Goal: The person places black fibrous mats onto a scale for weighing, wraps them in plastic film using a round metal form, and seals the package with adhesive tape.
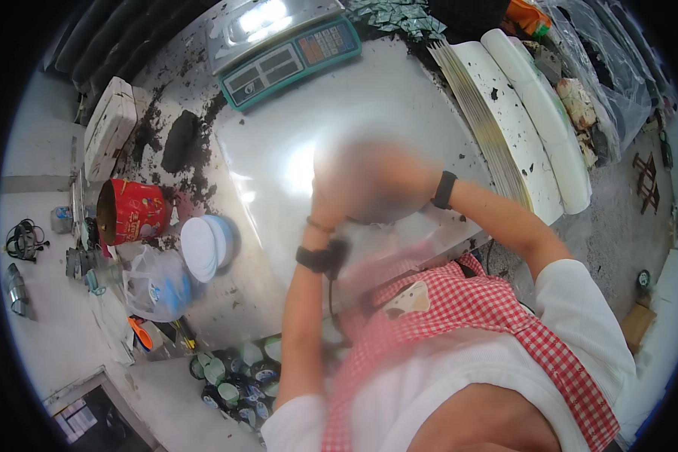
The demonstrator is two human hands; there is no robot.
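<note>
Both my hands meet over the metal worktop (294,124), in a badly blurred patch at the middle of the view. My left hand (333,189) and my right hand (415,169) lie on either side of a dark, rounded object (381,198); its kind cannot be told, and the blur hides my fingers. Each wrist wears a black band. Beyond my hands stands a digital scale (288,59) with a teal body and a metal pan. A stack of round white discs (203,248) is to the left, near a red container (133,212) lying tilted.
Dark crumbs and a dark lump (181,141) lie by white blocks (110,130). A plastic bag (155,285) and orange-handled scissors (140,333) are at the left edge. Stacked sheets (486,118) and a white roll (542,118) are at right. Below the worktop are several small round containers (237,384).
</note>
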